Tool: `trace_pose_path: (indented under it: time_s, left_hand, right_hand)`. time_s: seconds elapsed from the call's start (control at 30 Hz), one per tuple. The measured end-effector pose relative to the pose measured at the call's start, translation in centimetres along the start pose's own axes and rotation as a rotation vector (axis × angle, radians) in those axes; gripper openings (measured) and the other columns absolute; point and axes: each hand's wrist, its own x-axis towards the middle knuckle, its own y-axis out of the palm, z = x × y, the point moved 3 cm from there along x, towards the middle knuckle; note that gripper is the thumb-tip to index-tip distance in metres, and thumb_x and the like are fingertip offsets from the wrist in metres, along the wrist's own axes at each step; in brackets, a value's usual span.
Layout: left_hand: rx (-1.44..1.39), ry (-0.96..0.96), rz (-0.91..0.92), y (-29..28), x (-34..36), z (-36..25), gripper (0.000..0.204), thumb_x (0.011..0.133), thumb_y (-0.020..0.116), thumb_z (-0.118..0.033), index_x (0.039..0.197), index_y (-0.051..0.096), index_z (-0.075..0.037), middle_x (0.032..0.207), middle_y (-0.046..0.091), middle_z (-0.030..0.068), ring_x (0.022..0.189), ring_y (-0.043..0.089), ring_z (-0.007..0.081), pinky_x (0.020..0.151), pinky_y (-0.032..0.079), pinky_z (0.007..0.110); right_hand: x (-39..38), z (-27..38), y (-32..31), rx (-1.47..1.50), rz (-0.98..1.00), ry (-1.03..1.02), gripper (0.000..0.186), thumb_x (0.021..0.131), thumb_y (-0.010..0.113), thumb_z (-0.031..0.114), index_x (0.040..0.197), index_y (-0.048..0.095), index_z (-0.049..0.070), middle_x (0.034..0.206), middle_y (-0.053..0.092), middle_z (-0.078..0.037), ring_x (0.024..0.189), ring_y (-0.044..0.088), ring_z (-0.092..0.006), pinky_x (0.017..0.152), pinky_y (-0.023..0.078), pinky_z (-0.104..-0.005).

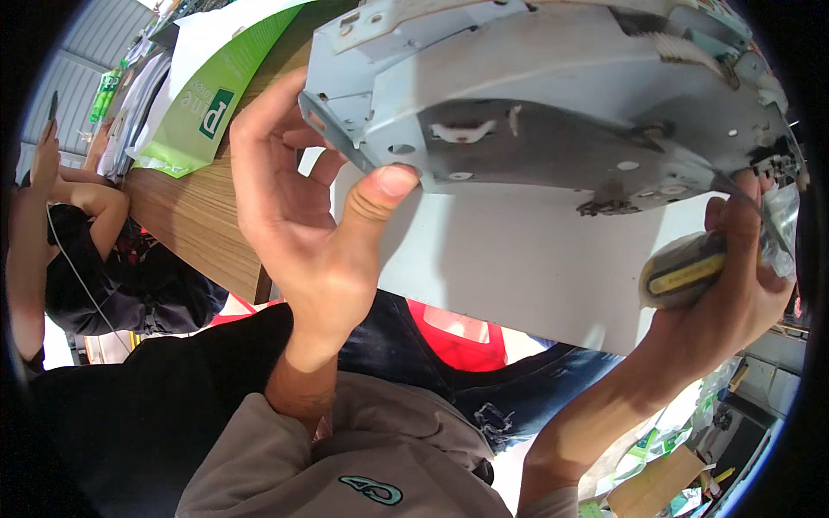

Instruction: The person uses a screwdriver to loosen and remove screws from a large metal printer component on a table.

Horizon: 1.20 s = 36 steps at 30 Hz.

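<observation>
A curved grey metal housing (518, 78) with holes, brackets and dark grime fills the top of the view, over a white board (509, 259). My left hand (302, 224) grips the housing's left end, thumb pressed on its lower flange and fingers curled behind it. At the housing's right end, my right hand (734, 268) is closed round a tool (682, 272) with a grey and yellow handle, its fingertips up against the metal. The tool's working end is not clearly visible.
A wooden desk (199, 233) at upper left bears papers and a green-and-white packet (194, 104). Other people (95, 224) in dark clothing sit at far left, a thin cable hanging there. A red object (458, 337) lies below the board. Cardboard (652, 483) and clutter show at lower right.
</observation>
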Motion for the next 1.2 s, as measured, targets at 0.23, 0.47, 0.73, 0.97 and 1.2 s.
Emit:
trace_pose_path:
  time_s: [0.23, 0.47, 0.73, 0.97, 1.2]
  left_hand:
    - [0.002, 0.005, 0.002, 0.4, 0.0, -0.3, 0.075, 0.076, 0.083, -0.012, 0.136, 0.040, 0.002, 0.124, 0.051, 0.0139, 0.114, 0.051, 0.0235, 0.096, 0.045, 0.034]
    - [0.003, -0.040, -0.014, 0.6, 0.0, -0.4, 0.078, 0.074, 0.086, -0.014, 0.135, 0.041, 0.002, 0.123, 0.051, 0.0117, 0.113, 0.052, 0.0222, 0.095, 0.045, 0.032]
    - [0.000, -0.067, -0.018, 0.7, -0.3, -0.4, 0.078, 0.074, 0.085, -0.012, 0.136, 0.039, 0.000, 0.128, 0.048, 0.0128, 0.118, 0.048, 0.0228, 0.098, 0.044, 0.034]
    - [-0.001, -0.019, -0.047, 0.6, 0.0, -0.7, 0.070, 0.076, 0.083, -0.015, 0.131, 0.043, 0.001, 0.115, 0.049, 0.0092, 0.103, 0.051, 0.0172, 0.092, 0.050, 0.036]
    - [-0.019, -0.051, -0.049, 0.9, -0.2, -0.7, 0.071, 0.078, 0.082, -0.019, 0.133, 0.041, 0.000, 0.115, 0.049, 0.0087, 0.106, 0.049, 0.0183, 0.095, 0.046, 0.037]
  right_hand:
    - [0.4, -0.2, -0.8, -0.051, 0.066, -0.011, 0.022, 0.083, 0.072, 0.004, 0.098, 0.069, -0.012, 0.085, 0.067, -0.013, 0.073, 0.059, -0.0116, 0.069, 0.047, -0.0231]
    - [0.3, -0.5, -0.4, -0.027, 0.065, 0.001, 0.029, 0.083, 0.069, -0.001, 0.108, 0.062, -0.012, 0.099, 0.069, -0.017, 0.077, 0.062, -0.0134, 0.072, 0.050, -0.0245]
    - [0.3, -0.1, -0.2, 0.114, 0.067, -0.024, 0.037, 0.082, 0.074, -0.002, 0.116, 0.059, -0.002, 0.094, 0.065, -0.007, 0.079, 0.062, -0.0103, 0.070, 0.051, -0.0218]
    - [0.3, 1.5, 0.8, 0.139, 0.041, 0.005, 0.048, 0.080, 0.075, -0.003, 0.124, 0.058, -0.001, 0.095, 0.065, -0.006, 0.081, 0.063, -0.0103, 0.074, 0.053, -0.0229]
    - [0.8, 0.8, 0.4, 0.181, 0.028, 0.014, 0.057, 0.077, 0.074, -0.010, 0.129, 0.055, 0.001, 0.097, 0.065, -0.007, 0.079, 0.064, -0.0126, 0.070, 0.055, -0.0226]
